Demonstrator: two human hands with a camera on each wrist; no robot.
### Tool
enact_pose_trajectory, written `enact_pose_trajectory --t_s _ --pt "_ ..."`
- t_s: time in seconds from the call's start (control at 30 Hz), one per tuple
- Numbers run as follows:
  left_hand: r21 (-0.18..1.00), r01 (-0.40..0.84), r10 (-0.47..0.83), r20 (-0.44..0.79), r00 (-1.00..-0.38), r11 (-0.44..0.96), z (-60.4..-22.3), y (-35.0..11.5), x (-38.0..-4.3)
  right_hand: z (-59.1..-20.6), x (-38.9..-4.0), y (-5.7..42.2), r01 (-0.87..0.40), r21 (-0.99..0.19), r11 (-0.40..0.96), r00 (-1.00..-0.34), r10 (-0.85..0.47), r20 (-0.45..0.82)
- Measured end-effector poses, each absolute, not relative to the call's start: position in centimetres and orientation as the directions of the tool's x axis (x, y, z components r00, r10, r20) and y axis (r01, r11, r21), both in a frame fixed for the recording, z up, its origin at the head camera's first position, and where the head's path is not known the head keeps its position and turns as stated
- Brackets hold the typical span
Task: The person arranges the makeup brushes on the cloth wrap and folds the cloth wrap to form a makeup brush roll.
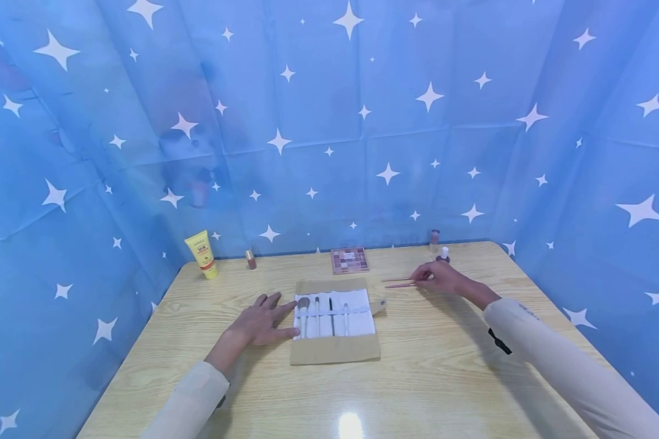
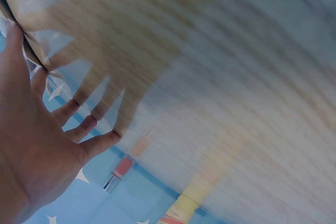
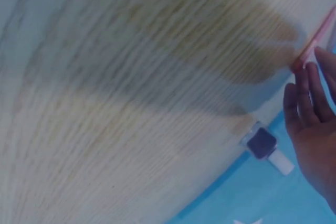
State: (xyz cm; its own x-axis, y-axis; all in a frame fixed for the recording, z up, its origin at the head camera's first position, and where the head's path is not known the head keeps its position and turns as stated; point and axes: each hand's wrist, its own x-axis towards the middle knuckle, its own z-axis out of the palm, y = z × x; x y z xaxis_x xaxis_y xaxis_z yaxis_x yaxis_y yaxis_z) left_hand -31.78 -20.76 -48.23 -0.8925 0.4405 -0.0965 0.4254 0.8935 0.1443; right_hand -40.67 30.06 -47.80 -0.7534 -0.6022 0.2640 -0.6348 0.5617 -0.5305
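Observation:
My left hand [image 1: 259, 323] rests with spread fingers at the left edge of an unfolded beige and white brush roll [image 1: 335, 352]. Under the roll's strap sit a fluffy makeup brush [image 1: 304, 305], a slimmer brush [image 1: 317, 314], a dark pencil-like stick [image 1: 332, 317] and a pale slender tool [image 1: 346, 320]. To the right of the roll, my right hand [image 1: 438, 277] pinches the end of a slender pink stick [image 1: 399, 285], low over the table. Another thin pinkish stick [image 1: 396, 279] lies alongside it. Whether it is also gripped, I cannot tell.
Along the back stand a yellow tube [image 1: 202, 255] and a lipstick [image 1: 251, 259]. An eyeshadow palette [image 1: 340, 262] lies behind the roll. A white-capped polish bottle [image 3: 262, 142] is just beyond my right hand, near another small bottle [image 1: 434, 238]. A starry blue curtain [image 1: 329, 122] surrounds the table.

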Motion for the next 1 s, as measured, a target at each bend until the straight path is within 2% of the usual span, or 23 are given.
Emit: enact_pose_trajectory --t_s 0.23,0.57,0.67,0.87,0.93,1.0 --pt "0.142 0.417 0.432 -0.103 -0.896 0.898 -48.3 -20.7 -31.8 -48.2 -40.8 30.4 -0.589 -0.507 0.630 -0.792 -0.575 0.206" --pt "0.147 0.411 0.427 -0.104 -0.898 0.900 -48.4 -20.7 -31.8 -48.4 -40.4 30.5 -0.603 -0.462 0.651 -0.787 -0.581 0.208" --pt "0.145 0.413 0.429 -0.107 -0.897 0.899 -48.4 -20.7 -31.8 -48.1 -39.9 30.5 -0.640 -0.474 0.605 -0.754 -0.613 0.236" --pt "0.137 0.417 0.432 -0.106 -0.896 0.899 -48.2 -20.8 -31.8 -47.7 -39.5 30.6 -0.750 -0.515 0.415 -0.622 -0.708 0.335" --pt "0.135 0.417 0.431 -0.108 -0.896 0.899 -48.2 -20.7 -31.8 -47.5 -39.4 30.5 -0.743 -0.531 0.407 -0.624 -0.708 0.331" --pt "0.138 0.417 0.432 -0.106 -0.896 0.898 -48.2 -20.7 -31.8 -47.2 -39.1 30.2 -0.709 -0.554 0.436 -0.658 -0.691 0.299"
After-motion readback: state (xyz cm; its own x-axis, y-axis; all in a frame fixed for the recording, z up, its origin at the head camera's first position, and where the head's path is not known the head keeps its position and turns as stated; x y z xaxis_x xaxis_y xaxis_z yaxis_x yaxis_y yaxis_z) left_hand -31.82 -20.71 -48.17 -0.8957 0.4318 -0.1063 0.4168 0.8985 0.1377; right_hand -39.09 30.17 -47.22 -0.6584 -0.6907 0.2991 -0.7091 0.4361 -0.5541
